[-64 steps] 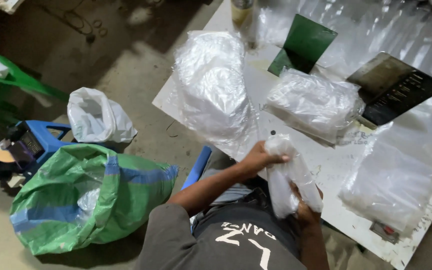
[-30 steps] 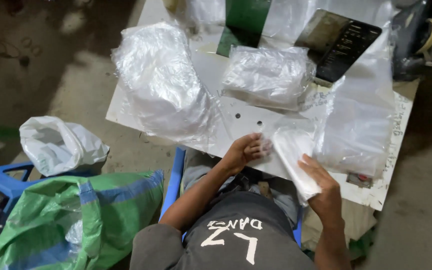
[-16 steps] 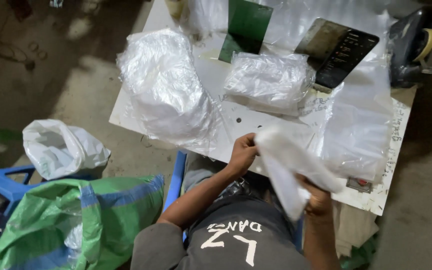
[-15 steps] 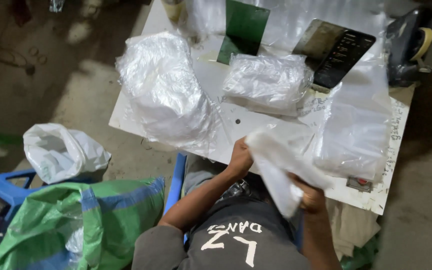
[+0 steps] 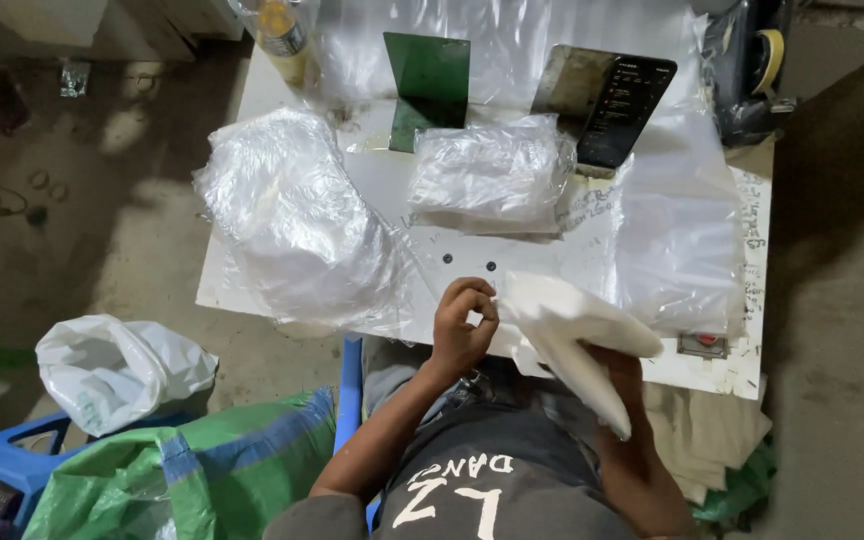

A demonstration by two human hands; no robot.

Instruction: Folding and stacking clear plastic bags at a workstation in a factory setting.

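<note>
Right hand (image 5: 620, 365) gripping white folded bag (image 5: 572, 340) at worktop's (image 5: 392, 190) near edge; left hand (image 5: 462, 325) half-curled, pinching its corner. Bag not yet opened; filled packets (image 5: 492, 175) lying farther off.

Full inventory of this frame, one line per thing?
Table: 1, white, centre.
Clear bag heaps: 3; left, middle, right on table.
Green plate: 1, upright, table rear.
Phone: 1, dark, propped rear right.
Bottle: 1, yellowish, rear left.
Tape roll: 1, far right.
White bag: 1, floor left.
Green sack: 1, lower left.
Blue stool: 1, lower left.
White pouch: 1, in right hand.
Left hand: pinching the pouch edge.
Right hand: under pouch.
</note>
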